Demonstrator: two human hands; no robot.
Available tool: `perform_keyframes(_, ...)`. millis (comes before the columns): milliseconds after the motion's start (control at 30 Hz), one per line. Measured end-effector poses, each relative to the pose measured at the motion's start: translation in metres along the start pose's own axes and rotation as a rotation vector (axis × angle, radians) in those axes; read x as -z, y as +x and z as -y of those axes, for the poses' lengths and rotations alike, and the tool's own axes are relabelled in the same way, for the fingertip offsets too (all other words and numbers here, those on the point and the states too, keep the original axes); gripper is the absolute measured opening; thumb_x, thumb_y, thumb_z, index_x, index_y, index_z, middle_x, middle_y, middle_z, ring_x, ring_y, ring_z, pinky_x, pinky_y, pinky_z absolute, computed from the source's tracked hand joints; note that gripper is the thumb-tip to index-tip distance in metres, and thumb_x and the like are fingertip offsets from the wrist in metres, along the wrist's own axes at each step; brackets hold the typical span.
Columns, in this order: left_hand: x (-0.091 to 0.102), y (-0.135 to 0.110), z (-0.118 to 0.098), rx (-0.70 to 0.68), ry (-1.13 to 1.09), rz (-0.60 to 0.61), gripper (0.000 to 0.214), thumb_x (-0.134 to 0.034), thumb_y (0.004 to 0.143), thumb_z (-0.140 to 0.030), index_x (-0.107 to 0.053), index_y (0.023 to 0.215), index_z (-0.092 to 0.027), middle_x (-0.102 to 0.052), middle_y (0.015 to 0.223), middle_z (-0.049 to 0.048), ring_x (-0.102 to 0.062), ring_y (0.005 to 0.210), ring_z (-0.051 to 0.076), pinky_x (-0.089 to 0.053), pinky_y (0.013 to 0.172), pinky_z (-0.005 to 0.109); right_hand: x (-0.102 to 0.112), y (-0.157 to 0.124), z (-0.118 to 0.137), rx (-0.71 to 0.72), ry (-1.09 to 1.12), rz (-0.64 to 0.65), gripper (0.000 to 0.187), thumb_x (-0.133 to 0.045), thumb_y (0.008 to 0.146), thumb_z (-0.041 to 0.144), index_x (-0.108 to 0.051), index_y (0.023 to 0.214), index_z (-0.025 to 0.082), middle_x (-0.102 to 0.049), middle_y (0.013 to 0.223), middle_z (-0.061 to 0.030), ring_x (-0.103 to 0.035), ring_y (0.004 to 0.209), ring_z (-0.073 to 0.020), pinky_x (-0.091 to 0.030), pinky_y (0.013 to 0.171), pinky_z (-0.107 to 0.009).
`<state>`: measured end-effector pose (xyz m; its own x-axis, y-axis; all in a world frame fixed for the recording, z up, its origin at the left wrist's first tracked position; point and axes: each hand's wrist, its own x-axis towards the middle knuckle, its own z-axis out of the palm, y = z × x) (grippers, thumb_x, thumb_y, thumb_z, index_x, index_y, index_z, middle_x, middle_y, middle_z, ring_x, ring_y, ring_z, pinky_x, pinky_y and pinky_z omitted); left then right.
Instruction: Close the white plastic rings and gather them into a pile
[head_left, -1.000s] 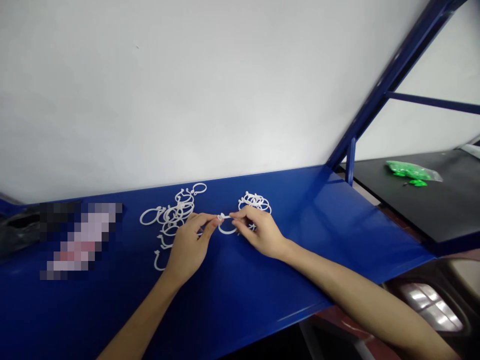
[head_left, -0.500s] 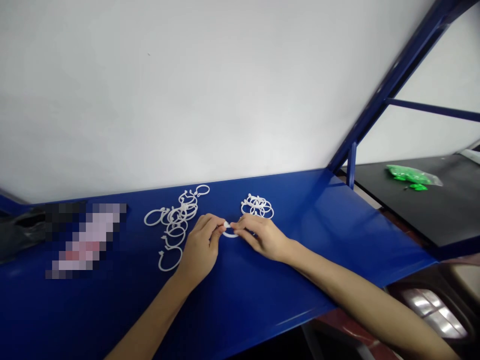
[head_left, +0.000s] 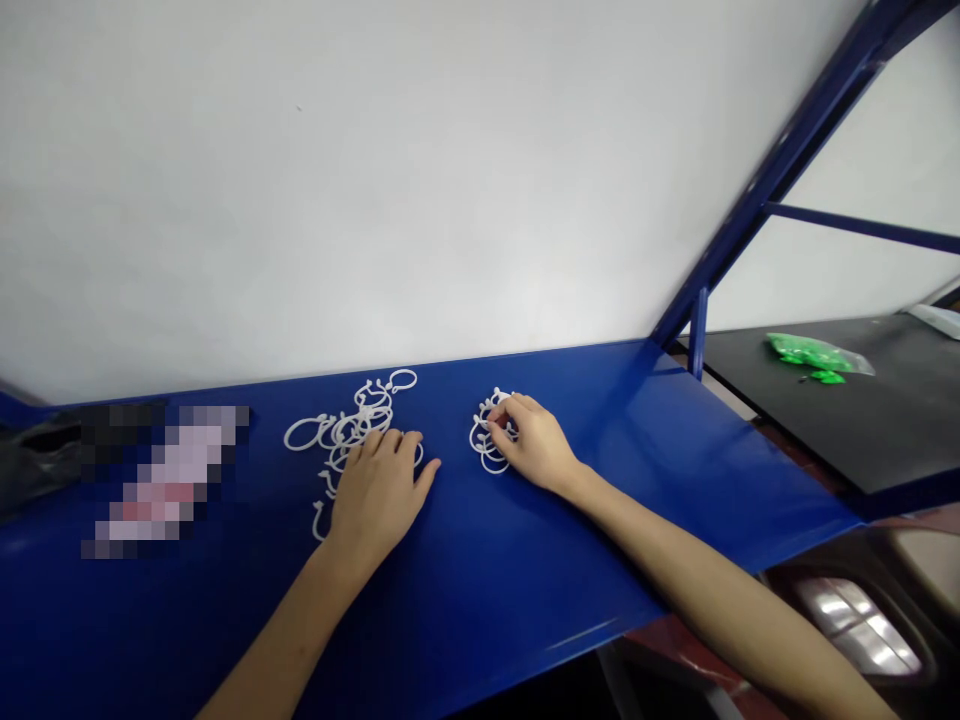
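Left hand [head_left: 379, 490] splayed over white rings [head_left: 365, 414] nearer table's [head_left: 480, 580] back edge, apparently picking, needing a pinch; right hand [head_left: 534, 440] narrowed, hold unclear

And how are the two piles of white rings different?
The left pile sprawls widely; the right pile is bunched up smaller. The spread left hand covers part of the left pile, while the curled right hand covers the right side of the right pile. Both lie on the blue table.

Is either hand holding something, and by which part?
The left hand is spread over a pile of white rings, no hold visible. The right hand is bent over another ring cluster; whether, or where, it grips one cannot be told.
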<state>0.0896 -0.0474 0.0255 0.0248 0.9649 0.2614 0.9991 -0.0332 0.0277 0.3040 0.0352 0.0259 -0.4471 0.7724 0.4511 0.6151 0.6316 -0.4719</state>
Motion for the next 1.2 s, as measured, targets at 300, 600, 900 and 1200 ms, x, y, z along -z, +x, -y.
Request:
perform_keyframes(300,-0.003,0.001,-0.003,-0.018,-0.007,0.016,0.033,-0.042,0.095,-0.023,-0.065,0.117,-0.016,-0.071,0.106,0.0119,-0.062,0.104,0.03,-0.046,0.091,0.044,-0.004,0.0,0.002,-0.022,-0.163,-0.045,0.017,-0.057,0.088,0.011,-0.063,0.102,0.019,-0.062,0.094,-0.0069,-0.057,0.091,-0.0226,-0.05,0.082,-0.035)
perform_keyframes(600,-0.01,0.001,-0.002,-0.039,-0.282,-0.194,0.027,-0.047,0.094,-0.022,-0.06,0.117,-0.017,-0.071,0.097,0.0083,-0.064,0.098,0.028,-0.049,0.093,0.047,0.005,-0.006,0.016,0.129,0.035,-0.068,0.015,-0.051,0.096,0.016,-0.063,0.104,0.019,-0.065,0.098,-0.008,-0.059,0.095,-0.022,-0.051,0.087,-0.038)
perform_keyframes(900,0.004,-0.005,-0.018,-0.147,-0.709,-0.372,0.006,-0.059,0.093,-0.024,-0.057,0.099,-0.024,-0.067,0.088,-0.0025,-0.067,0.079,0.013,-0.055,0.075,0.026,0.004,-0.014,0.037,-0.052,0.531,0.091,0.017,-0.055,0.098,0.034,-0.059,0.107,0.02,-0.066,0.083,0.0,-0.061,0.071,-0.013,-0.049,0.068,-0.027)
perform_keyframes(1200,-0.004,-0.006,-0.029,-0.213,-0.557,-0.538,0.015,-0.062,0.092,-0.024,-0.058,0.106,-0.021,-0.066,0.098,0.0046,-0.065,0.091,0.018,-0.055,0.08,0.031,-0.002,-0.014,0.032,-0.069,0.648,0.116,0.014,-0.059,0.095,0.026,-0.064,0.106,0.019,-0.068,0.08,0.0,-0.062,0.069,-0.0121,-0.048,0.066,-0.025)
